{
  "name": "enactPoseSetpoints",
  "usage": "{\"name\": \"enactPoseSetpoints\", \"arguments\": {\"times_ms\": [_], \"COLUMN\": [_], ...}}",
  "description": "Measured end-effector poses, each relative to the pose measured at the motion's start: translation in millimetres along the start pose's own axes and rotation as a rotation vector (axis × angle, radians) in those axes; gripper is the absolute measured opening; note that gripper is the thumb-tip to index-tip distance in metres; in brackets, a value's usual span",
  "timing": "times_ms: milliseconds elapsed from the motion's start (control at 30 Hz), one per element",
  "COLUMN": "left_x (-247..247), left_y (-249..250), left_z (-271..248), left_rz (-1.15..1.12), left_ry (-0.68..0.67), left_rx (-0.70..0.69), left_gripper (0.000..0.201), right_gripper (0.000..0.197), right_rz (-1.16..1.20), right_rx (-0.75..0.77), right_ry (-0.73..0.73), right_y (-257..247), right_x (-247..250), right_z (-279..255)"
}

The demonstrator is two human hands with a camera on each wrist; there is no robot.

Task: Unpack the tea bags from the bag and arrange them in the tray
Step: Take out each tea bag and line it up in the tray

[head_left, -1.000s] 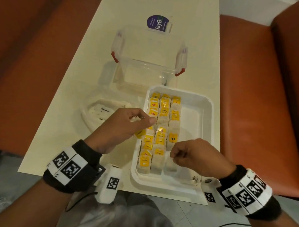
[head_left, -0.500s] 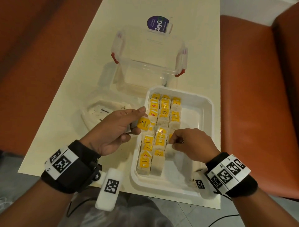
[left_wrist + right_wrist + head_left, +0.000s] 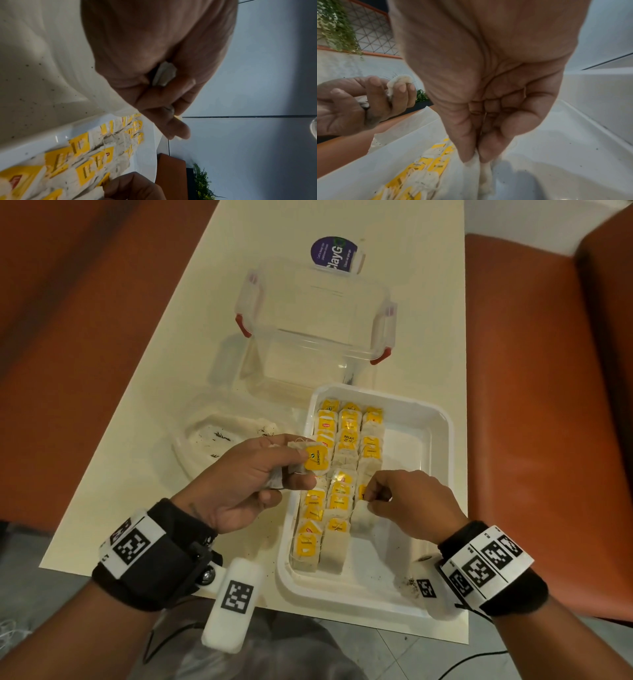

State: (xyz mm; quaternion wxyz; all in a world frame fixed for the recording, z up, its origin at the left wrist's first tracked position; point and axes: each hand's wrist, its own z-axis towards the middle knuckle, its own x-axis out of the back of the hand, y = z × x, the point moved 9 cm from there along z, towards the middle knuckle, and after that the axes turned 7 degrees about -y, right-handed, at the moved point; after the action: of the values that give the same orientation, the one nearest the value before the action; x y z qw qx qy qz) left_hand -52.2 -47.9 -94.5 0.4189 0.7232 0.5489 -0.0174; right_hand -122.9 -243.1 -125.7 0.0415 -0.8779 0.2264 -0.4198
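One cream worktop (image 3: 164,392) carries everything, with orange seating on both sides of it. The landmark is the single white tray (image 3: 435,460), which lies at the worktop's near right part. Beyond the tray's far edge stands one clear plastic box (image 3: 318,313) with red clips, nothing visible in it. A purple-labelled packet (image 3: 334,254) shows past the box's far wall. Just left of the tray's far half lies one clear plastic bag (image 3: 219,436), slack, with dark tea crumbs inside.

In the tray, tea bags (image 3: 346,440) with yellow tags fill the left half in three rows that run from the far wall toward the near wall; they overlap too much for a sure count. The tray's right half is bare save for dark crumbs.

Two hands work here. The left hand (image 3: 253,477) hovers over the tray's left rim, fingers curled round a small bunch of tea bags; its thumb pins one yellow tag (image 3: 317,462) marked MOMENT on top. How many it grips cannot be told. The right hand (image 3: 407,501) is inside the tray at the near end of the third row, thumb and forefinger pinching the top of a single tea bag (image 3: 359,515), which hangs down to touch the tray floor, the other fingers tucked into the palm.
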Motion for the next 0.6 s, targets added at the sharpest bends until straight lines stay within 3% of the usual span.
{"name": "enactPoseSetpoints", "arguments": {"times_ms": [400, 600], "left_x": [-1, -6], "left_y": [-1, -2], "left_z": [0, 0], "left_rz": [0.003, 0.076], "left_ry": [-0.008, -0.038], "left_rx": [-0.018, -0.044], "left_gripper": [0.011, 0.010], "right_gripper": [0.008, 0.026], "right_rz": [0.064, 0.700], "right_rx": [0.052, 0.277], "right_ry": [0.112, 0.187], "right_y": [-6, -51], "right_x": [12, 43], "right_z": [-7, -33]}}
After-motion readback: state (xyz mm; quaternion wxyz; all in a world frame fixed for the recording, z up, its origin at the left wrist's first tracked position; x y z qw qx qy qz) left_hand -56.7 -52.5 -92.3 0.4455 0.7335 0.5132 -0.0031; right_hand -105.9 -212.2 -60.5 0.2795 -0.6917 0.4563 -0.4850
